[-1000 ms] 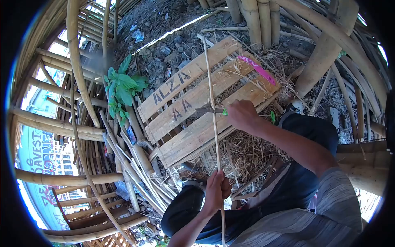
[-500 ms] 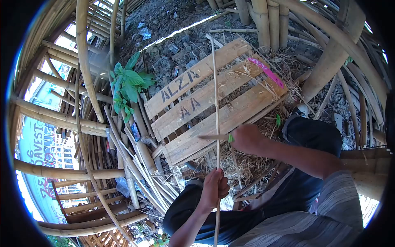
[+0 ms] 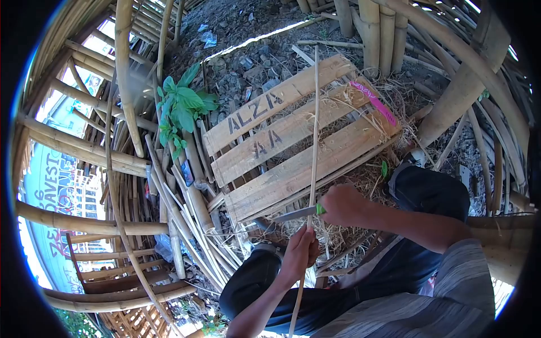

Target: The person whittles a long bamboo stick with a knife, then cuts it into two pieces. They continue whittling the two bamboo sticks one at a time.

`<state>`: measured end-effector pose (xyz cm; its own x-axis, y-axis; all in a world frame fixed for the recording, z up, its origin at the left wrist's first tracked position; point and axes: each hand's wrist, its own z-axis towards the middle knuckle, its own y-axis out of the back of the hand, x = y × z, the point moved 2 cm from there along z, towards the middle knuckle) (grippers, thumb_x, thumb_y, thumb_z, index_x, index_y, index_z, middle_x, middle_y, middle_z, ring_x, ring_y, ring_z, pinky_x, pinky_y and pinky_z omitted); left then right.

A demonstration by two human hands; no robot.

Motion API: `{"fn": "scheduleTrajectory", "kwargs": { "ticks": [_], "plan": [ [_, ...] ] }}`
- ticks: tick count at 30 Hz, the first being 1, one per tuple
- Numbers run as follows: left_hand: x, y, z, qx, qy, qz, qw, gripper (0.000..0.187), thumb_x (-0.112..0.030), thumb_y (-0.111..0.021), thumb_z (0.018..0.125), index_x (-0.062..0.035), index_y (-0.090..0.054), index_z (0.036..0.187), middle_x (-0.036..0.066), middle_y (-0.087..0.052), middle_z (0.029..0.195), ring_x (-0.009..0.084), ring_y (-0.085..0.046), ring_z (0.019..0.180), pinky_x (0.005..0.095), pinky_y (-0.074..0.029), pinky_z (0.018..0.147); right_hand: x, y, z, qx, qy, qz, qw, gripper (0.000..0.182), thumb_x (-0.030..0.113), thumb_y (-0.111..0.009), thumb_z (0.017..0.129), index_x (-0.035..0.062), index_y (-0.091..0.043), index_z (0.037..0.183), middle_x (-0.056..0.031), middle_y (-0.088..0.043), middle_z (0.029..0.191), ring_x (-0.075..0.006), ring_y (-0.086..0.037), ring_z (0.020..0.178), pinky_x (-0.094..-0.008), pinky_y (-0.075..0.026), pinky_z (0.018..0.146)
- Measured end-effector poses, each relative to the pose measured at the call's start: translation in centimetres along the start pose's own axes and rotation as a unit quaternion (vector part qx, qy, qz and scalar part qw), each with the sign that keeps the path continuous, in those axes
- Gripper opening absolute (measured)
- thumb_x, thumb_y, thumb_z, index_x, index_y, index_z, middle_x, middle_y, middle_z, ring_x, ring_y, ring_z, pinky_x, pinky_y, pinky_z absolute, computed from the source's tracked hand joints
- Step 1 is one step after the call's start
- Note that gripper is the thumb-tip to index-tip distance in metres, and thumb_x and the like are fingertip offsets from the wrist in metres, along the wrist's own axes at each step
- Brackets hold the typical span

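My left hand (image 3: 300, 252) is closed around a long, thin bamboo strip (image 3: 314, 152), which runs from my lap up across a wooden slat crate. In my right hand (image 3: 342, 205) is a knife (image 3: 296, 214) with a green handle, its blade lying across the strip just above my left hand. The blade points left and appears to touch the strip. Beneath the strip's upper part sits the wooden crate (image 3: 293, 179), marked with dark letters and a pink strip at its right end. Curled shavings lie on its slats.
Split bamboo strips (image 3: 211, 256) lie in a bundle left of my knee. A leafy green plant (image 3: 183, 107) grows beyond them. Bamboo poles (image 3: 90, 227) form a frame at the left, and thick posts (image 3: 369, 39) stand at the back. Straw and shavings (image 3: 344, 245) cover the ground below the crate.
My right hand has drawn the knife down along the strip, closer to my left hand. The strip's top has tilted to the right, and the view has shifted slightly.
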<state>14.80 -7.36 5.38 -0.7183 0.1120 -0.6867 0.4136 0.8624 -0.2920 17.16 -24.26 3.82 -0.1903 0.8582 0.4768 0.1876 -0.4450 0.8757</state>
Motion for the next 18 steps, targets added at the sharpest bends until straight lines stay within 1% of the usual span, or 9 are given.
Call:
{"fn": "scheduleTrajectory", "kwargs": {
  "ticks": [4,6,8,10,11,13,15,17,18],
  "plan": [
    [1.0,-0.1,0.7,-0.022,-0.015,0.041,0.999,0.024,-0.024,-0.032,0.098,-0.0114,-0.035,0.078,-0.004,-0.025,0.051,0.0052,-0.02,0.038,0.0236,-0.013,0.034,-0.7,-1.5,-0.1,-0.009,0.007,0.0,1.0,0.025,0.028,-0.065,0.069,0.0037,-0.064,0.065,-0.0152,-0.061,0.061,-0.0284,-0.064,0.059,-0.0388,-0.052,0.058],
    [1.7,-0.2,0.7,-0.023,-0.009,0.035,0.999,0.024,-0.024,-0.033,0.098,-0.0114,-0.035,0.078,-0.004,-0.025,0.051,0.0053,-0.02,0.038,0.0236,-0.013,0.034,-1.9,-1.1,0.5,-0.016,-0.037,-0.02,0.999,0.023,0.026,-0.064,0.07,0.0035,-0.064,0.065,-0.0143,-0.061,0.06,-0.0278,-0.064,0.058,-0.0387,-0.052,0.057],
    [2.4,-0.7,0.2,-0.025,-0.003,0.027,0.999,0.024,-0.024,-0.033,0.098,-0.0114,-0.035,0.078,-0.004,-0.025,0.051,0.0054,-0.02,0.038,0.0237,-0.014,0.034,-6.4,-1.2,2.7,-0.048,-0.187,-0.016,0.981,0.022,0.024,-0.062,0.073,0.0032,-0.063,0.065,-0.0136,-0.06,0.059,-0.0263,-0.063,0.056,-0.0389,-0.051,0.055],
    [2.3,-1.7,-0.6,-0.026,0.009,-0.006,1.0,0.023,-0.023,-0.033,0.098,-0.0115,-0.034,0.078,-0.004,-0.025,0.051,0.0056,-0.02,0.038,0.0234,-0.015,0.034,-10.5,2.2,3.9,-0.117,-0.214,-0.039,0.969,0.022,0.022,-0.06,0.076,0.0026,-0.062,0.065,-0.0134,-0.06,0.059,-0.0258,-0.062,0.054,-0.0392,-0.051,0.052],
    [1.9,-1.9,-0.9,-0.021,0.012,-0.021,0.999,0.023,-0.023,-0.033,0.098,-0.0115,-0.035,0.078,-0.003,-0.025,0.051,0.0057,-0.021,0.038,0.0231,-0.016,0.034,-10.8,2.2,3.9,-0.121,-0.216,-0.038,0.968,0.022,0.022,-0.06,0.076,0.0026,-0.062,0.065,-0.0134,-0.06,0.059,-0.0258,-0.062,0.054,-0.0392,-0.051,0.052],
    [1.2,-1.4,-0.9,-0.013,0.009,-0.001,1.0,0.023,-0.023,-0.033,0.098,-0.0116,-0.034,0.078,-0.003,-0.025,0.051,0.0056,-0.021,0.038,0.0229,-0.016,0.035,-10.5,2.6,4.1,-0.199,-0.21,-0.035,0.956,0.023,0.022,-0.059,0.076,0.0025,-0.062,0.064,-0.0137,-0.06,0.059,-0.0267,-0.062,0.055,-0.0396,-0.051,0.052],
    [0.7,-0.8,-0.4,-0.032,-0.004,0.03,0.999,0.023,-0.023,-0.033,0.098,-0.0123,-0.034,0.077,-0.004,-0.025,0.051,0.0054,-0.022,0.037,0.0225,-0.015,0.034,-7.3,1.2,3.4,-0.078,-0.206,0.071,0.973,0.022,0.023,-0.059,0.075,0.0022,-0.064,0.067,-0.014,-0.06,0.058,-0.0284,-0.063,0.058,-0.0399,-0.051,0.056],
    [0.5,0.0,0.1,-0.027,-0.003,0.014,1.0,0.024,-0.024,-0.033,0.098,-0.0128,-0.034,0.076,-0.004,-0.024,0.05,0.0051,-0.021,0.037,0.0223,-0.015,0.034,-3.8,-1.2,2.2,-0.054,-0.11,0.039,0.992,0.023,0.024,-0.059,0.075,0.0023,-0.064,0.067,-0.0145,-0.059,0.056,-0.0288,-0.064,0.059,-0.0408,-0.051,0.056],
    [0.3,0.4,0.1,-0.021,0.001,0.001,1.0,0.025,-0.024,-0.033,0.098,-0.0132,-0.033,0.075,-0.005,-0.024,0.05,0.0048,-0.021,0.036,0.0222,-0.015,0.033,-3.3,-1.5,2.0,-0.051,-0.107,0.039,0.992,0.023,0.024,-0.059,0.075,0.0023,-0.064,0.067,-0.0145,-0.059,0.056,-0.0288,-0.064,0.059,-0.0408,-0.051,0.056]
  ]
}}
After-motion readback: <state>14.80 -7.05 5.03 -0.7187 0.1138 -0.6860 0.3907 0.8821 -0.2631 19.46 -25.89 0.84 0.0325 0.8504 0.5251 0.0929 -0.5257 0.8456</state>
